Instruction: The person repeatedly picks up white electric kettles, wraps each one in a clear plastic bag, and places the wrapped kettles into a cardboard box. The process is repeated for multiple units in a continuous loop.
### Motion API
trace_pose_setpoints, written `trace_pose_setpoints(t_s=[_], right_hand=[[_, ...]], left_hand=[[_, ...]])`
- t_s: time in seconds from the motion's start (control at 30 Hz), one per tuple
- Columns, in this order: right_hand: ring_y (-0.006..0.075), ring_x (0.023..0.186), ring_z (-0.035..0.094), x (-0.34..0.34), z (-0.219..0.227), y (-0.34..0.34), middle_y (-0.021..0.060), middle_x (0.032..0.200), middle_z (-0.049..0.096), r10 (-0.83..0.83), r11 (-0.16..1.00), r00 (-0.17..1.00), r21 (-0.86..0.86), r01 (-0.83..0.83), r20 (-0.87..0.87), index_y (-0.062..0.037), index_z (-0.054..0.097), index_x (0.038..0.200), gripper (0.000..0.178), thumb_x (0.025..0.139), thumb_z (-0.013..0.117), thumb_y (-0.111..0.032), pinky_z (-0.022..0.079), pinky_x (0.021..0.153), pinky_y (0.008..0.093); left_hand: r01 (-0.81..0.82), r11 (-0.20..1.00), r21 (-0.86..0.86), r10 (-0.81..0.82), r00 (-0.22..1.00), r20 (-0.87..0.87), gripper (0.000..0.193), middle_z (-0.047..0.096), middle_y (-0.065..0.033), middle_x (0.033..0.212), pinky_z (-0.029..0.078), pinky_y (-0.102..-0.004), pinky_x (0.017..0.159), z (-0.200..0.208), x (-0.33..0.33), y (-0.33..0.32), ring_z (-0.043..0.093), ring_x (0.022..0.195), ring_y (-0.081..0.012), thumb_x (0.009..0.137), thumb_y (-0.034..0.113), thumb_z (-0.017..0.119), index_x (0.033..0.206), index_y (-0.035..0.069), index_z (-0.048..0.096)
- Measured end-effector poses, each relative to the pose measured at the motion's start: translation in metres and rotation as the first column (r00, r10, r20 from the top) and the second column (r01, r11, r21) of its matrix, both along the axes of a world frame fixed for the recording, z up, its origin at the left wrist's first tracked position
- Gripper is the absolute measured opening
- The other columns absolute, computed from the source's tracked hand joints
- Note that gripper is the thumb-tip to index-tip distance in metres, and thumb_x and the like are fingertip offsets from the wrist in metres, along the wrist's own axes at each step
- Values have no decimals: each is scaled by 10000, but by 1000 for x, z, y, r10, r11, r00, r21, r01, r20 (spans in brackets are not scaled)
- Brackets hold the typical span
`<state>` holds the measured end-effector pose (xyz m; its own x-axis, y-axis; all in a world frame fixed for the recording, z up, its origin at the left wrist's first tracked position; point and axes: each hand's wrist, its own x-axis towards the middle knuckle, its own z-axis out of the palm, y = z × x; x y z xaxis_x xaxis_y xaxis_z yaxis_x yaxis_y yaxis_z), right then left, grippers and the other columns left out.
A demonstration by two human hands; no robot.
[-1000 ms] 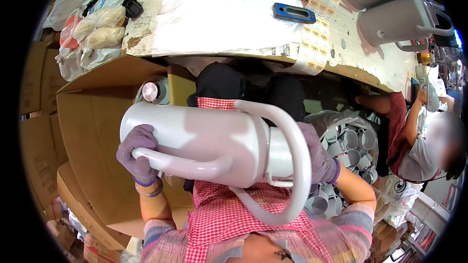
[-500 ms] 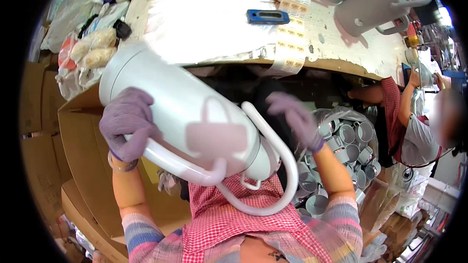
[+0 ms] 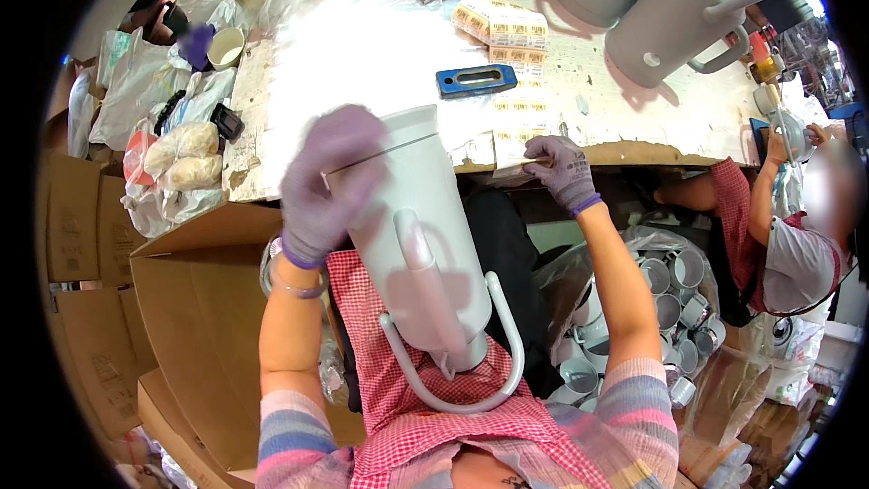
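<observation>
1. Since half a second ago, the pale grey jug (image 3: pixel 448 235) has swung round so its base points toward the table (image 3: pixel 634 127), and the right hand (image 3: pixel 563 177) has gone from beside the jug to the table's near edge.
2. The left hand (image 3: pixel 333 186), in a purple glove, is at the base end of the jug; it is blurred, so I cannot tell whether its fingers grip.
3. The right hand, gloved alike, has thumb and fingers pinched together on the near end of a label strip (image 3: pixel 520 50) running across the table.
4. The jug lies tilted over the person's lap, lid end against the red checked apron (image 3: pixel 362 308), its side handle (image 3: pixel 434 290) facing up and a curved carry handle (image 3: pixel 516 335) looping round the lid end.
5. On the table, a blue slotted tool (image 3: pixel 476 80) lies beside the strip; a larger-looking grey jug (image 3: pixel 670 32) stands to the right.
6. An open cardboard box (image 3: pixel 208 308) is at the left, grey cups (image 3: pixel 665 308) in a clear bag at the right.
</observation>
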<state>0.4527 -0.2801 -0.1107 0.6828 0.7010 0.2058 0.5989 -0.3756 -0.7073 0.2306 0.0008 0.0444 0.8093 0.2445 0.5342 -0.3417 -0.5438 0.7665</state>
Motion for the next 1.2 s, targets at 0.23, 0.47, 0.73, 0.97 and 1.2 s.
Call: trace_pose_setpoints(t_s=[0.23,0.47,0.73,0.97,1.2], right_hand=[[316,981,634,-2,20,-2,97,1006,692,182,983,976,-42,-179,122,-81,647,818,118,750,723,-140,488,904,402],[277,1149,591,-43,149,-22,88,1142,664,591,806,751,176,-565,-296,-81,620,840,164,775,766,-45,445,1019,423],[81,695,586,-64,160,102,24,802,591,376,911,554,188,-366,-743,-47,504,1123,393,867,771,-180,495,647,245],[96,638,633,-62,174,121,17,749,579,375,883,723,-14,-469,-580,-47,500,1032,363,842,797,-134,472,556,238],[123,682,635,-27,183,116,45,761,599,162,926,934,-376,-32,318,-49,554,940,337,813,824,-205,502,624,288]], left_hand=[[-316,944,89,329,914,-237,289,654,-139,1033,497,-348,872,-50,1,21,628,953,-253,849,134,698,1107,14,650],[-283,943,175,313,933,-178,222,639,-157,910,489,-406,804,-40,10,16,611,853,-339,822,142,715,995,19,651],[-298,934,197,327,936,-133,250,655,-129,915,484,-404,810,-43,22,7,614,860,-329,788,154,753,982,34,651],[-292,936,197,321,937,-139,298,644,-120,917,473,-413,822,-48,19,12,605,871,-328,752,199,781,973,50,648],[-186,954,233,247,932,-265,485,625,-145,1020,472,-420,839,-25,8,13,593,944,-328,700,289,816,1070,38,626]])
